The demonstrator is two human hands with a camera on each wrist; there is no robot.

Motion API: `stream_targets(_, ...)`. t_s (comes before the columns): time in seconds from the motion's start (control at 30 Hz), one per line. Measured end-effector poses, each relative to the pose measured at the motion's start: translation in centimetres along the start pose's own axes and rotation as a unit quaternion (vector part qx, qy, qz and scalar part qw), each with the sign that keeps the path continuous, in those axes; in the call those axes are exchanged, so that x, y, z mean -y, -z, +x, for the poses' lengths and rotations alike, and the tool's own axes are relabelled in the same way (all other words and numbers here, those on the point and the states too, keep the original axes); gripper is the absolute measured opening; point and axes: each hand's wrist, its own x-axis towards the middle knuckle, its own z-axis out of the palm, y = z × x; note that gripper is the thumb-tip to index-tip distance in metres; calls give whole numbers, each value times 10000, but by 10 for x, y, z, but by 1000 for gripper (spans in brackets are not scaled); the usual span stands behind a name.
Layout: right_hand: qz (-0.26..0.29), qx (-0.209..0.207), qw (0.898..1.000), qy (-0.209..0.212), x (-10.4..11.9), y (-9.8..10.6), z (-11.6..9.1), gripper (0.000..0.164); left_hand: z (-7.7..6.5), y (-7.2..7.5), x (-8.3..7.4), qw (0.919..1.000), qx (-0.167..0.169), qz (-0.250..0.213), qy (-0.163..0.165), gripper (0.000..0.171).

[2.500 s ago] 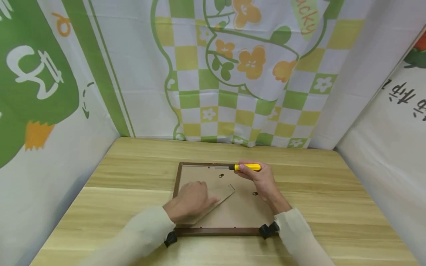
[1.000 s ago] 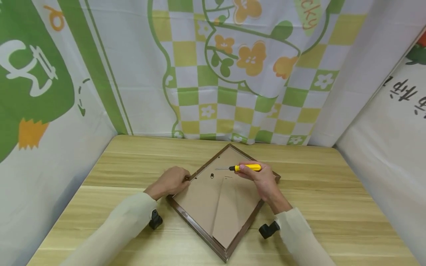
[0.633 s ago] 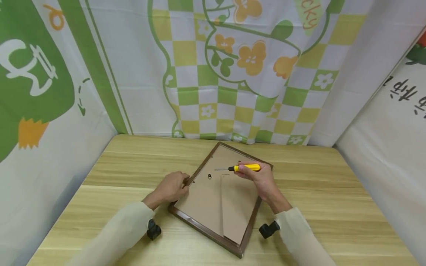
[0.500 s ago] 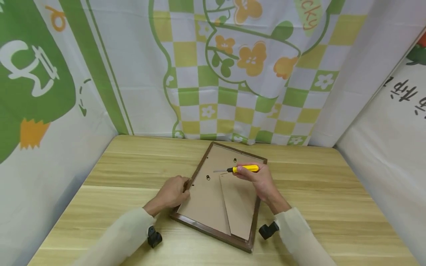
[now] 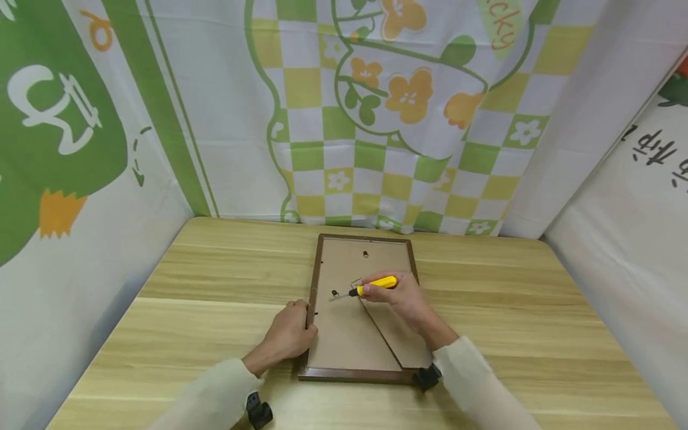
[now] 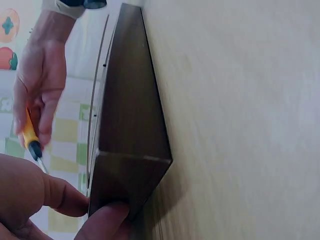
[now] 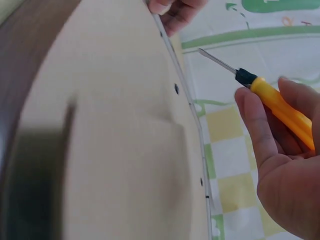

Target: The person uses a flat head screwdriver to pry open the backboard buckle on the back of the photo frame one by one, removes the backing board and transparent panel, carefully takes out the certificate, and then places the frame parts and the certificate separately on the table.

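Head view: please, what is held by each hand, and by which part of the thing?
The right hand holds the screwdriver by its yellow handle; the left hand grips the brown frame by its left side.

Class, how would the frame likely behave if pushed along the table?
The frame would probably slide rather than tip, as it lies flat and broad. It is likely stiff, given its thick, straight rim. Its flap might lift, as a dark line along one edge suggests looseness.
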Motion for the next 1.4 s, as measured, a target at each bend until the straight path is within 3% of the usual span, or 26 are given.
stream_targets(0.17,-820,306,9961,51,-8,-8,1,24,0,1,0,9999,164,1,55,24)
stream_targets(0.43,-1295,42,9915,-138,-17,-12,4,15,8,8,8,9991,348,-245,58,27)
stream_targets(0.73,-1980,18,9800,-179,-19,-14,6,15,8,9,10,9887,736,-1230,433,23)
stream_targets(0.9,-1893,247,9815,-170,-21,-13,10,14,9,9,10,9861,746,-1400,499,21)
stream_targets(1.03,-1583,419,9864,-168,-25,-13,13,17,8,7,9,9885,659,-1311,375,13)
stream_targets(1.13,-1707,348,9847,54,-24,-18,14,13,8,6,10,9909,598,-1184,224,5)
stream_targets(1.2,-1978,198,9795,332,-14,-28,12,10,8,7,11,9921,563,-1116,136,6)
stream_targets(1.27,-2445,39,9672,693,0,-42,9,7,8,7,11,9942,500,-956,28,8)
stream_targets(1.4,-3449,-124,9274,1443,26,-76,1,4,9,6,11,9966,408,-714,-103,3)
